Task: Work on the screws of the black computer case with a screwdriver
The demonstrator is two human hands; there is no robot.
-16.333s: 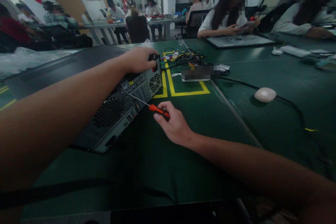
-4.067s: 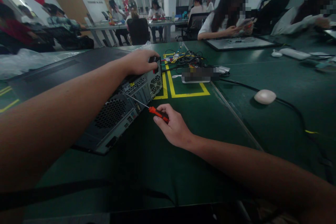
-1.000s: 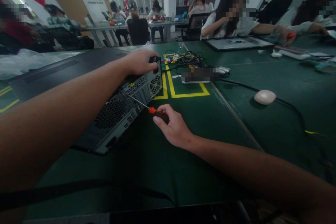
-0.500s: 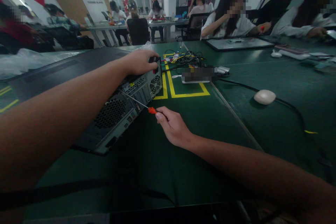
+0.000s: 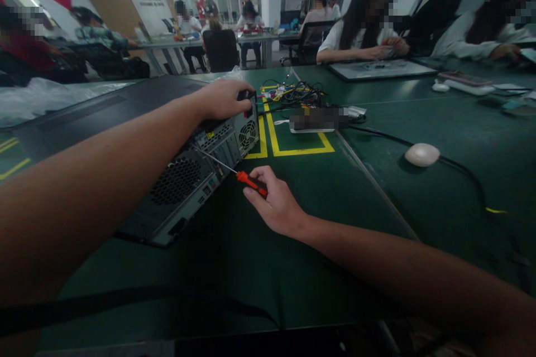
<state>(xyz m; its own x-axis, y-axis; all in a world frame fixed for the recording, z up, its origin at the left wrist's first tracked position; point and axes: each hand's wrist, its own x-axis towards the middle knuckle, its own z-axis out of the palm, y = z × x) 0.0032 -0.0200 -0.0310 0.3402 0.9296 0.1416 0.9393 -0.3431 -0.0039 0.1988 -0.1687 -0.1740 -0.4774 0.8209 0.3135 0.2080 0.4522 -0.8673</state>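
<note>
A black computer case (image 5: 138,101) lies on its side at the left, its grey rear panel turned towards the right. My left hand (image 5: 224,99) is closed over the upper edge of that panel, near the round fan grille; some of its fingertips are hidden. Between the fingers and thumb of my right hand (image 5: 280,201) is a screwdriver (image 5: 251,181) with an orange and black handle. Its thin metal shaft slants up and left to the rear panel, where the tip meets the metal above the honeycomb vent. What the tip touches is too small to make out.
Behind the case lies a tangle of cables (image 5: 304,92), with a blurred-out dark object (image 5: 316,119) in front of it. Farther right are a pale oval item (image 5: 422,154) by a black cord and a flat panel (image 5: 381,68) before a co-worker. Clear plastic wrap (image 5: 46,97) lies behind the case.
The fingers of my right hand have opened a little around the screwdriver handle, and more of the handle shows. My left hand and the case have stayed put. A co-worker's hands have come down.
</note>
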